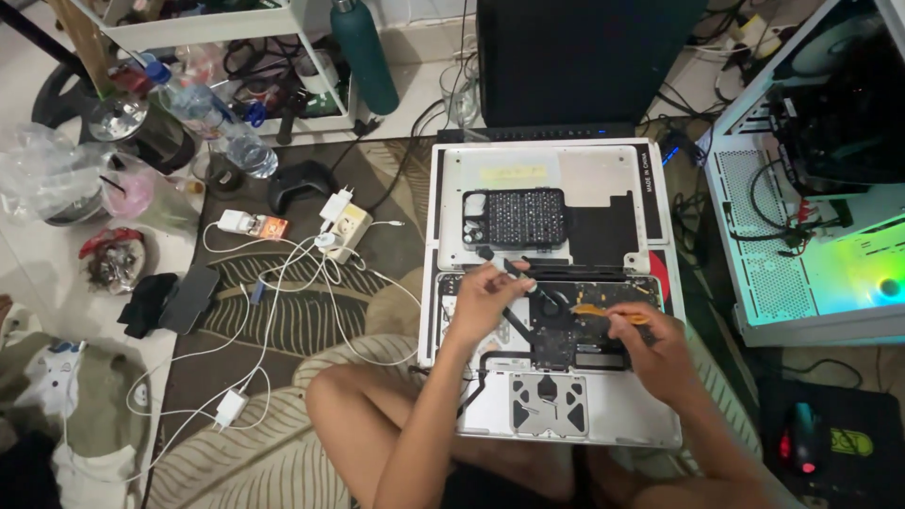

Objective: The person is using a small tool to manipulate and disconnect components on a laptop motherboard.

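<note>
An opened silver laptop (603, 415) lies bottom-up on my lap, its circuit board and fan exposed. My left hand (483, 300) holds a thin dark tool (514, 273) over the board near the fan. Over the right side of the board, my right hand (652, 351) grips an orange pry tool (603, 310) that points left. The removed bottom cover (490, 179) lies beyond the laptop, with a black case of screwdriver bits (517, 219) resting on it.
White chargers, cables and a power strip (344, 229) spread over the patterned rug at left, near a black game controller (300, 183). Plastic bottles (222, 127) stand further back. A lit white computer case (811, 236) is at right, a mouse (803, 438) below it.
</note>
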